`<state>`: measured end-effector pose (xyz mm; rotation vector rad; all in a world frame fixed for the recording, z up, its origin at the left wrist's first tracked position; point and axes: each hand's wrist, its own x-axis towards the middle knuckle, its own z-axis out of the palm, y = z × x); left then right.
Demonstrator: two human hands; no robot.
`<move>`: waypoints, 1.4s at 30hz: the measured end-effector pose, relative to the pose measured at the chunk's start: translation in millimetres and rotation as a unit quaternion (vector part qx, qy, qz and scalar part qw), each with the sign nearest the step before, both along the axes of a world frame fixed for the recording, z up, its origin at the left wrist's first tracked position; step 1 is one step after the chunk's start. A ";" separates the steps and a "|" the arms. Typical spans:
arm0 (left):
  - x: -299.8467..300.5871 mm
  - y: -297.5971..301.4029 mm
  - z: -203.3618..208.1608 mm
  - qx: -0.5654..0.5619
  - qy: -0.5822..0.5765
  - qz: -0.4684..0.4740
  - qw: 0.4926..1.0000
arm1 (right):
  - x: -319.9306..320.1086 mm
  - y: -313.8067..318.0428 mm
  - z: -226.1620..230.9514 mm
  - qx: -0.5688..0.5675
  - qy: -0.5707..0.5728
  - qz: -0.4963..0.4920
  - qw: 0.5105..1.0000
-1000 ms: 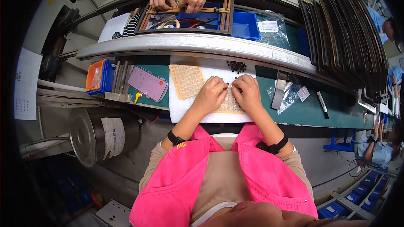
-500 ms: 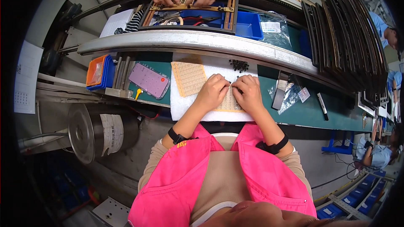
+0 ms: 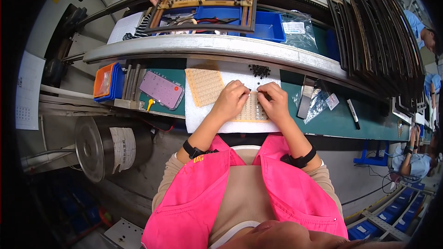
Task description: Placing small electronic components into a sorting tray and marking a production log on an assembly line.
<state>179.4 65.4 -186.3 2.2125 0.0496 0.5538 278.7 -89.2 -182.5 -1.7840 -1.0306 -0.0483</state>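
My left hand [image 3: 233, 99] and my right hand [image 3: 275, 101] meet over the far end of a tan circuit board panel [image 3: 249, 114] with rows of small cells. Each hand is closed in a pinch, thumb against fingers. A dark speck shows at the fingertips, too small to name. Small silvery squares run down the panel beside my right hand. White foam sheet [image 3: 195, 119] lies under the panel. To the left rests a second tan panel [image 3: 205, 86]. Just beyond my fingers sits a heap of small black parts [image 3: 260, 70], with a few strays nearer me.
A metal rail [image 3: 207, 45] crosses beyond my hands. Behind it a co-worker's hands hold a framed fixture [image 3: 203, 4] over blue bins [image 3: 270, 26]. Left are a pink phone [image 3: 161, 89] and an orange bin [image 3: 105, 80]; right, a marker [image 3: 353, 114] and upright dark boards [image 3: 378, 41].
The co-worker's hands have moved apart to the fixture's sides, and the fixture is raised and tilted. My fingertips have parted slightly, and more silvery squares show beside my right hand.
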 end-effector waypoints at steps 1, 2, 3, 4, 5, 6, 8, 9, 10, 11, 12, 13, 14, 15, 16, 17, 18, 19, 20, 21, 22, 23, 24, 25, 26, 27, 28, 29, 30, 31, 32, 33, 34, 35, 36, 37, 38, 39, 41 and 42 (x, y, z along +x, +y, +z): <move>-0.3 0.4 0.2 -0.001 0.003 0.000 1.000 | 0.2 0.2 -0.3 0.000 0.000 0.000 1.000; -0.4 0.4 0.4 -0.003 0.006 0.000 1.000 | 0.4 0.8 -1.3 0.006 -0.005 0.003 1.000; 0.0 0.3 0.6 -0.003 0.006 0.000 1.000 | 0.8 1.4 -2.4 0.011 -0.010 0.007 1.000; 0.6 0.3 0.8 0.008 0.004 -0.001 1.000 | 1.0 1.9 -2.8 0.017 -0.016 0.011 1.000; 1.3 0.6 2.0 0.019 0.002 -0.001 1.000 | 1.3 2.6 -2.8 0.017 -0.016 0.012 1.000; 1.7 1.0 2.6 0.030 0.000 -0.001 1.000 | 1.4 3.4 -2.6 0.011 -0.025 0.015 1.000; 2.6 1.8 2.1 0.028 0.015 -0.008 0.999 | 0.8 4.8 -2.2 0.001 -0.043 0.024 0.999; 2.7 2.2 1.8 0.026 0.031 -0.018 0.999 | -0.2 4.1 -2.9 0.000 -0.043 0.027 0.999; 3.5 3.5 2.2 0.025 0.046 -0.026 0.998 | -0.1 3.1 -2.8 -0.010 -0.034 0.019 0.999; 3.7 4.7 2.5 0.024 0.045 -0.022 0.998 | -0.3 2.2 -2.7 -0.020 -0.025 0.012 0.999; 3.5 5.9 2.5 0.009 0.042 -0.028 0.999 | -0.4 2.5 -3.1 -0.031 -0.016 0.004 0.999; 3.0 6.8 2.2 -0.007 0.039 -0.034 0.999 | -0.4 3.6 -3.9 -0.032 -0.016 0.007 0.999; 2.0 7.1 1.6 -0.023 0.036 -0.040 0.998 | -0.4 4.5 -4.9 -0.029 -0.034 0.013 0.999; 0.1 4.8 2.9 -0.025 0.036 -0.038 0.998 | -0.1 4.8 -4.2 -0.025 -0.052 0.017 0.998; -4.4 0.4 4.9 0.036 0.014 -0.034 0.999 | 0.0 4.8 -3.5 -0.022 -0.069 0.021 0.997; -9.1 -4.5 7.7 0.097 -0.008 -0.029 0.995 | 0.1 4.5 -2.9 -0.025 -0.069 0.022 0.997; -11.8 -8.1 8.2 0.158 -0.030 -0.024 0.987 | 0.4 4.0 -2.3 -0.034 -0.080 0.025 0.996; -12.4 -10.7 6.6 0.155 -0.030 -0.023 0.987 | 0.5 3.4 -1.6 -0.043 -0.090 0.028 0.995; -12.1 -11.3 5.8 0.163 -0.030 -0.019 0.986 | 1.6 5.3 0.2 -0.050 -0.103 0.033 0.993; -11.5 -11.4 4.7 0.172 -0.031 -0.015 0.985 | 1.8 6.3 -0.1 -0.051 -0.105 0.036 0.993; -10.8 -10.6 3.5 0.180 -0.032 -0.011 0.983 | 1.0 6.2 -2.0 -0.054 -0.105 0.034 0.992; -11.1 -7.4 1.2 0.180 -0.034 -0.007 0.983 | 0.2 6.3 -3.5 -0.057 -0.105 0.032 0.992; -12.4 -1.9 -1.8 0.116 -0.047 -0.003 0.992 | 1.1 7.6 -3.8 -0.060 -0.106 0.030 0.992; -15.9 1.1 -1.9 0.049 -0.058 0.000 0.997 | -0.4 7.5 -2.6 -0.063 -0.106 0.033 0.992; -17.7 2.2 -2.2 -0.018 -0.068 0.004 0.998 | -1.8 7.5 -0.4 -0.061 -0.104 0.026 0.992; -17.3 1.4 -2.7 -0.020 -0.068 0.006 0.997 | -3.3 8.0 2.1 -0.060 -0.103 0.019 0.993; -15.6 0.0 -3.2 -0.003 -0.069 0.039 0.997 | -4.3 8.2 2.7 -0.058 -0.101 0.012 0.993; -13.2 -1.7 -3.6 0.014 -0.070 0.071 0.995 | -4.8 8.2 1.4 -0.061 -0.100 0.015 0.993; -10.3 -2.3 -0.7 0.032 -0.071 0.103 0.992 | -4.5 8.9 0.6 -0.061 -0.086 0.011 0.994; -7.4 -2.7 1.0 0.031 -0.070 0.104 0.992 | -4.3 9.7 0.1 -0.062 -0.071 0.006 0.996; -4.3 -3.2 2.6 0.040 -0.061 0.106 0.992 | -3.9 10.5 -0.4 -0.062 -0.056 0.002 0.996; -1.4 -3.3 3.7 0.049 -0.051 0.108 0.992 | -3.9 11.0 -0.9 -0.063 -0.056 0.003 0.996; 0.8 -2.5 4.2 0.058 -0.041 0.110 0.991 | -4.2 11.3 -1.4 -0.065 -0.059 0.003 0.996; 2.4 -1.0 3.2 0.057 -0.041 0.111 0.991 | -4.9 11.4 -1.4 -0.066 -0.061 0.004 0.996; 4.0 0.7 2.1 0.056 -0.036 0.104 0.992 | -5.2 11.4 -1.4 -0.068 -0.063 0.005 0.996; 5.2 2.1 0.9 0.055 -0.030 0.097 0.993 | -5.1 11.2 -1.5 -0.069 -0.063 0.005 0.996; 5.7 2.8 -0.6 0.053 -0.024 0.089 0.994 | -5.0 10.8 -1.8 -0.071 -0.057 0.001 0.996; 5.5 3.0 -2.3 0.053 -0.023 0.090 0.994 | -4.9 10.4 -2.0 -0.073 -0.051 -0.003 0.996; 4.1 3.0 -0.2 0.027 -0.041 0.083 0.995 | -5.5 10.0 -0.5 -0.076 -0.043 -0.008 0.996; 3.7 2.6 -0.1 0.014 -0.050 0.079 0.996 | -5.0 9.8 0.4 -0.078 -0.054 -0.004 0.996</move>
